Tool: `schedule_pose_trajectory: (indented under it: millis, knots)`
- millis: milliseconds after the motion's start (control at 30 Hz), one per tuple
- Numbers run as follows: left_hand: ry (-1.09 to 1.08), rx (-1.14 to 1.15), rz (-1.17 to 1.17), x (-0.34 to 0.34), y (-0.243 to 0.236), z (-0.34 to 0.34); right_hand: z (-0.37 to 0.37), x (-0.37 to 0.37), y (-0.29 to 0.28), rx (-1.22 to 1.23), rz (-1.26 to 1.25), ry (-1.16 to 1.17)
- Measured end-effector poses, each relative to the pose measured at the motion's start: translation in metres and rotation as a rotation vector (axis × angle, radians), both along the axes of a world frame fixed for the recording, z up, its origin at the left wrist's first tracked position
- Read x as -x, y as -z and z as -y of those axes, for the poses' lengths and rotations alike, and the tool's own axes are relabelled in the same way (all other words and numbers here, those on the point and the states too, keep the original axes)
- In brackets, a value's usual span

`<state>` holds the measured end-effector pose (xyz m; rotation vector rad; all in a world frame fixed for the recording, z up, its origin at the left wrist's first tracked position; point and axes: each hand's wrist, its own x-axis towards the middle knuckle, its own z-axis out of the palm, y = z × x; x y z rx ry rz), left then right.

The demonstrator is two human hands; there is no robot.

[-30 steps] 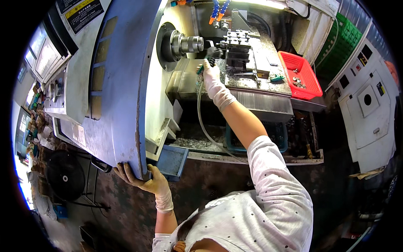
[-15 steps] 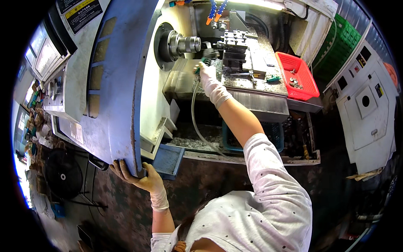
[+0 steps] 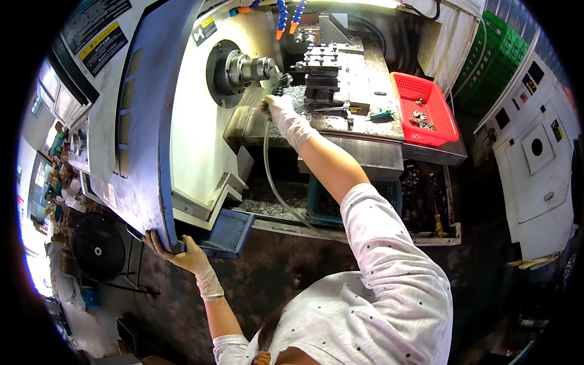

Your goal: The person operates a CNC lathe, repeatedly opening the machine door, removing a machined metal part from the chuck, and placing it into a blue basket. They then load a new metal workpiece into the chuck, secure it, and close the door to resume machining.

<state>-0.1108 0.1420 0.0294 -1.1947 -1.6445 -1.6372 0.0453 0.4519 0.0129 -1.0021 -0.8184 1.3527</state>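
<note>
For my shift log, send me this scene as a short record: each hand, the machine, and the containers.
Left hand: gloved, gripping the lower corner of the blue door
Right hand: gloved, holding a green tool; tool's exact type unclear
Hose: clear, hanging below the right hand
Chuck: left of the tool post
Red basket: at right, holding small metal parts
Teal bin: below the machine bed, partly hidden
</note>
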Motion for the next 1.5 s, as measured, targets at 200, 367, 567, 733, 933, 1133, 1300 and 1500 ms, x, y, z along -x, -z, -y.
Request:
schedule_pose_trajectory:
  millis: [200,367,567,733,933,1133,1300,1500]
  knots:
    - [-0.027,0.041,-0.029,0.002,0.0,0.005,0.035,-0.005,-0.037,0.053,0.118,-0.072]
    - [-0.008,0.038,0.013,-0.006,-0.005,0.001,0.029,-0.012,-0.033,0.037,0.175,0.12]
    - [-0.011,0.025,-0.02,-0.007,-0.003,-0.01,0.054,-0.083,-0.043,-0.061,-0.049,0.026]
    - [-0.051,-0.027,0.071,0.004,0.007,0.013,0.178,-0.226,0.024,-0.505,0.062,0.532]
    - [-0.059,0.022,0.131,-0.014,-0.003,-0.009,0.288,-0.408,0.166,0.37,0.301,0.63]
    - [-0.151,0.014,0.019,0.005,0.004,0.0,0.235,-0.333,0.167,-0.15,1.658,0.366]
    - [-0.116,0.002,-0.007,0.012,0.004,-0.002,0.162,-0.274,0.203,0.191,1.691,-0.51]
    - [-0.175,0.043,0.073,0.011,0.01,0.003,0.142,-0.264,0.264,0.041,1.97,-0.376]
